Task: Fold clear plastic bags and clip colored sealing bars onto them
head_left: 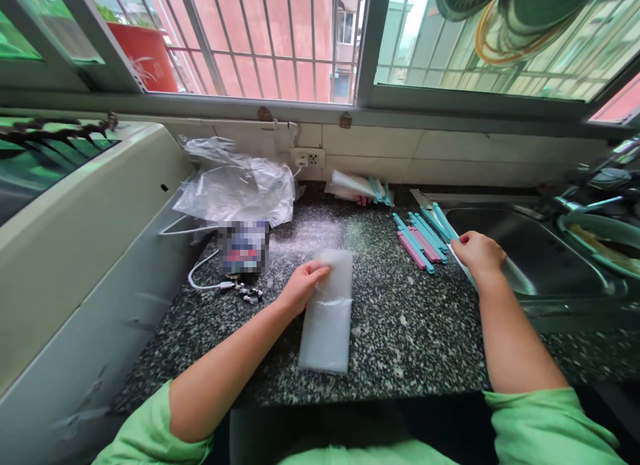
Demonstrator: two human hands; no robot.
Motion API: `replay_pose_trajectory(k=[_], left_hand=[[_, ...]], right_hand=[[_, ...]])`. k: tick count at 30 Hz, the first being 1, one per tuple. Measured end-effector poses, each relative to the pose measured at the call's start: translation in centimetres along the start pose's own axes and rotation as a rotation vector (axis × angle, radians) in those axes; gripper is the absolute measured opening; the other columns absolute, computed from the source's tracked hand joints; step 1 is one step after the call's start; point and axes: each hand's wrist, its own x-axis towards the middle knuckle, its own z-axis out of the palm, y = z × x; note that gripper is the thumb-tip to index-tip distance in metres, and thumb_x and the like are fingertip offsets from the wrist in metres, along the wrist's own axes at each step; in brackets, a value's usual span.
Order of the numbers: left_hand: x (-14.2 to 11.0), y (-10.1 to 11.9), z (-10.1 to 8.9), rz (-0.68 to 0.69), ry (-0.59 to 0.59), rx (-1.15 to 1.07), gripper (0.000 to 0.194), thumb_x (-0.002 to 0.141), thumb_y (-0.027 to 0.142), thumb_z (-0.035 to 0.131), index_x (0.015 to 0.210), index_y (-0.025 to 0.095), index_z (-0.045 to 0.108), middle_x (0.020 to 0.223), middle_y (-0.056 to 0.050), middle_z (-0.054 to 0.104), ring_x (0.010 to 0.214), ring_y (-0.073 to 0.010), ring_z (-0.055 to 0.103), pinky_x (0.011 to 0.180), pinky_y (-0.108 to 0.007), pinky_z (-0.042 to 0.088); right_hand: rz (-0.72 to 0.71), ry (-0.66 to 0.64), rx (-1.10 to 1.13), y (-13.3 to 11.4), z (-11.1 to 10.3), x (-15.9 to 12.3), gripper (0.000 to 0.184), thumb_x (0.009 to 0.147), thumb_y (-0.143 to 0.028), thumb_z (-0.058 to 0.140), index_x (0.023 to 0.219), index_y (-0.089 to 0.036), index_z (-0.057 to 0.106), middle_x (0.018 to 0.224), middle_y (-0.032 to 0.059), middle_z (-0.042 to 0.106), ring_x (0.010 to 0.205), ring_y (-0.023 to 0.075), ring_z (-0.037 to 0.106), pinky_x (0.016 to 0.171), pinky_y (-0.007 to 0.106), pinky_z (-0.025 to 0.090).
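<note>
My left hand (301, 285) rests on the upper left edge of a stack of clear plastic sleeves (327, 315) lying on the speckled granite counter (400, 332), fingers curled onto the plastic. My right hand (477, 252) is closed in a pinch on a light blue stick (463, 265) beside the sink. Just left of it lies a heap of several blue and pink sticks (423, 242). Both forearms show bare, with green sleeves at the bottom.
A steel sink (530, 252) sits at the right with green bowls (600, 242) beyond it. Crumpled clear bags (235, 185), a small box (244, 246) and a white cable (203, 282) lie at the back left. A white appliance (75, 252) flanks the counter on the left. More packets (357, 185) lie under the window.
</note>
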Motion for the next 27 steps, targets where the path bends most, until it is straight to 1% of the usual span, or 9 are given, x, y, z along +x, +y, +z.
replay_pose_trajectory(k=[2, 3, 6, 9, 11, 14, 16, 21, 27], left_hand=[[0.1, 0.0, 0.0, -0.005, 0.002, -0.004, 0.037, 0.043, 0.041, 0.078, 0.058, 0.013, 0.061, 0.049, 0.002, 0.056, 0.044, -0.0069, 0.044, 0.045, -0.019, 0.029], [0.1, 0.0, -0.1, -0.006, 0.002, -0.003, 0.037, 0.044, 0.042, 0.078, 0.059, 0.013, 0.06, 0.049, 0.002, 0.055, 0.044, -0.0067, 0.044, 0.045, -0.019, 0.029], [0.2, -0.1, -0.2, 0.004, -0.002, 0.009, 0.037, 0.047, 0.044, 0.076, 0.058, 0.013, 0.058, 0.048, 0.003, 0.052, 0.043, -0.0061, 0.041, 0.044, -0.019, 0.028], [0.2, -0.3, -0.3, 0.017, -0.017, 0.027, 0.038, 0.05, 0.046, 0.074, 0.056, 0.014, 0.055, 0.046, 0.005, 0.048, 0.041, -0.0055, 0.039, 0.042, -0.019, 0.026], [0.2, -0.3, -0.4, 0.011, -0.034, 0.046, 0.037, 0.052, 0.046, 0.073, 0.057, 0.014, 0.055, 0.046, 0.005, 0.048, 0.041, -0.0057, 0.039, 0.042, -0.019, 0.027], [0.2, -0.5, -0.4, 0.016, -0.039, 0.081, 0.032, 0.051, 0.039, 0.074, 0.056, 0.013, 0.055, 0.047, 0.003, 0.051, 0.042, -0.0065, 0.042, 0.043, -0.019, 0.029], [0.2, -0.6, -0.4, 0.008, -0.039, 0.088, 0.028, 0.049, 0.034, 0.074, 0.056, 0.013, 0.056, 0.049, 0.002, 0.053, 0.044, -0.0074, 0.044, 0.045, -0.019, 0.03], [0.1, -0.8, -0.3, -0.024, -0.051, 0.087, 0.028, 0.05, 0.034, 0.073, 0.06, 0.013, 0.058, 0.052, 0.001, 0.056, 0.047, -0.0085, 0.045, 0.048, -0.021, 0.032], [-0.1, -0.7, -0.2, -0.016, -0.036, 0.073, 0.03, 0.048, 0.033, 0.074, 0.061, 0.014, 0.054, 0.053, 0.003, 0.054, 0.048, -0.0077, 0.045, 0.05, -0.021, 0.033]], right_hand=[[-0.058, 0.056, 0.043, -1.4, 0.2, -1.1, 0.027, 0.075, -0.032, 0.051, 0.087, -0.014, 0.067, 0.084, 0.0163, 0.066, 0.079, 0.0295, 0.062, 0.065, 0.038, 0.045], [-0.161, 0.101, 0.095, -2.3, 0.4, -1.8, 0.025, 0.076, -0.032, 0.05, 0.085, -0.015, 0.066, 0.086, 0.0146, 0.066, 0.081, 0.0279, 0.061, 0.068, 0.037, 0.045], [-0.573, 0.201, 0.3, -5.1, 1.1, -4.4, 0.021, 0.08, -0.031, 0.048, 0.08, -0.016, 0.063, 0.081, 0.0109, 0.064, 0.082, 0.0239, 0.059, 0.074, 0.035, 0.045], [-0.937, 0.162, 0.477, -7.3, 1.4, -7.5, 0.016, 0.083, -0.03, 0.049, 0.08, -0.019, 0.061, 0.077, 0.0078, 0.062, 0.077, 0.021, 0.058, 0.072, 0.033, 0.046], [-1.054, 0.136, 0.553, -8.2, 1.5, -9.4, 0.014, 0.084, -0.029, 0.049, 0.083, -0.02, 0.06, 0.079, 0.0069, 0.062, 0.077, 0.0188, 0.057, 0.071, 0.03, 0.047], [-1.13, 0.092, 0.607, -9.0, 1.6, -11.5, 0.012, 0.086, -0.027, 0.048, 0.086, -0.02, 0.058, 0.08, 0.0059, 0.06, 0.076, 0.0166, 0.057, 0.069, 0.028, 0.047], [-1.136, 0.073, 0.607, -9.2, 2.1, -12.2, 0.011, 0.086, -0.026, 0.048, 0.087, -0.019, 0.057, 0.081, 0.0063, 0.06, 0.076, 0.0165, 0.057, 0.068, 0.027, 0.048], [-1.098, 0.05, 0.552, -9.1, 3.3, -11.7, 0.011, 0.086, -0.024, 0.047, 0.086, -0.019, 0.057, 0.081, 0.0067, 0.06, 0.075, 0.0172, 0.057, 0.068, 0.028, 0.048], [-1.079, 0.037, 0.539, -9.0, 3.5, -11.4, 0.011, 0.086, -0.023, 0.046, 0.086, -0.019, 0.057, 0.08, 0.0065, 0.059, 0.075, 0.0179, 0.057, 0.068, 0.029, 0.048]])
